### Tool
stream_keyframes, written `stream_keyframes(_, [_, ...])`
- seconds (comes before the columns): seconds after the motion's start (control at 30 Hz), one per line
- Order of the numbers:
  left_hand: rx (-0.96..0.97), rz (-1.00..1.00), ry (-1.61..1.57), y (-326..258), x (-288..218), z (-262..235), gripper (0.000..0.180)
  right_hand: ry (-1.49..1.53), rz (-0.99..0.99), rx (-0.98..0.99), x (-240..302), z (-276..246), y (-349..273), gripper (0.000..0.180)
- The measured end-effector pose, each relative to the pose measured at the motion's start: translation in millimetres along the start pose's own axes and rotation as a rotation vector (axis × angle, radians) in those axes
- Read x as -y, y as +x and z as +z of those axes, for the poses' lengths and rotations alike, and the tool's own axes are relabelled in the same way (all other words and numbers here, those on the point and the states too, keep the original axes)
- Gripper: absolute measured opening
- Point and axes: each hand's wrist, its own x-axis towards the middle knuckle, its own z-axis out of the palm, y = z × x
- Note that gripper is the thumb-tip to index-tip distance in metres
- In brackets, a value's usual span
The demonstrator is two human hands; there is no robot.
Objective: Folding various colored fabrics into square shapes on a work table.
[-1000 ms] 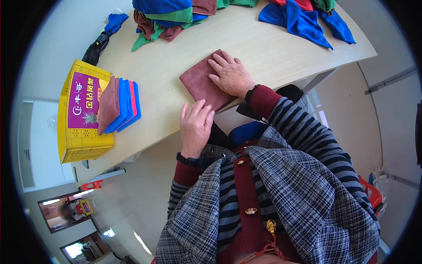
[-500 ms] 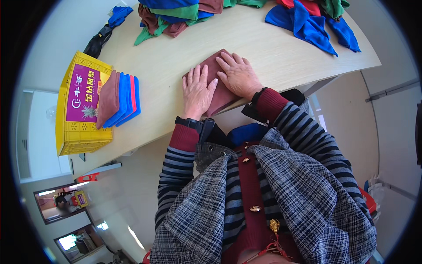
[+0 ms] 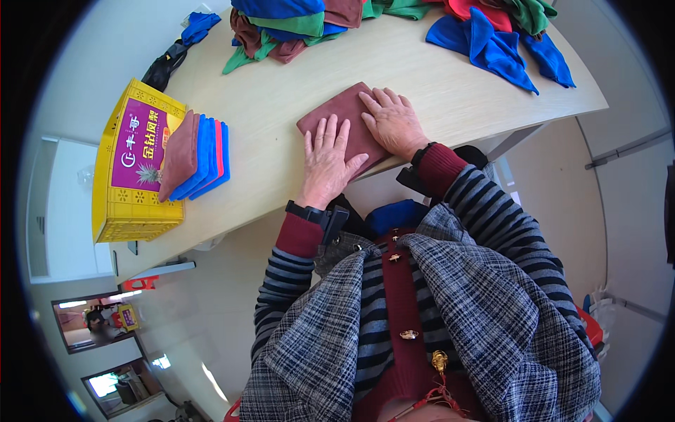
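Far L: 1 black item (image 3: 165, 69) w/ 1 blue cloth (image 3: 200, 28) next to it. Nearer, on L of worktop (image 3: 271, 126): 1 purple-sided yellow box (image 3: 137, 169); against its R side, 1 stack of folded cloths (image 3: 200, 158), at least 4, i.e. 1 brown, 1 red, rest blue. Far mid: 1 loose pile (image 3: 302, 24), blue/green/brown, overlapped, can't count. Mid, at near edge: 1 L hand (image 3: 327, 165), palm down on L part of 1 folded brown cloth (image 3: 360, 137), fingers straight, pointing far, slightly apart, thumb out to R, no grip. Cloth lies flat under 2 hands. 1 R hand (image 3: 397, 126), palm down on cloth's R part, fingers extended far-L, nothing gripped. 2 forearms reach in from near side, 1 dark band per wrist. Far R: 1 heap (image 3: 485, 42), min. 3 colours: blue, red, green.
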Motion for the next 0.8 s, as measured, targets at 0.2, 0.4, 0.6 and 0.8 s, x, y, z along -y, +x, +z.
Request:
stream_keyframes(0.2, [0.022,-0.03,-0.106,-13,4,2,0.085,0.062,0.047,0.205,-1,-13,3,0.049])
stream_keyframes(0.4, [0.013,-0.12,-0.09,-36,6,-7,0.085,-0.113,-0.03,0.123,6,-14,8,0.049])
stream_keyframes(0.6, [-0.003,-0.192,-0.061,-27,9,-9,0.087,-0.003,-0.264,0.078,37,-19,17,0.051])
stream_keyframes(0.8, [-0.072,-0.233,-0.11,-18,10,5,0.087,0.027,-0.298,0.149,49,6,9,0.052])
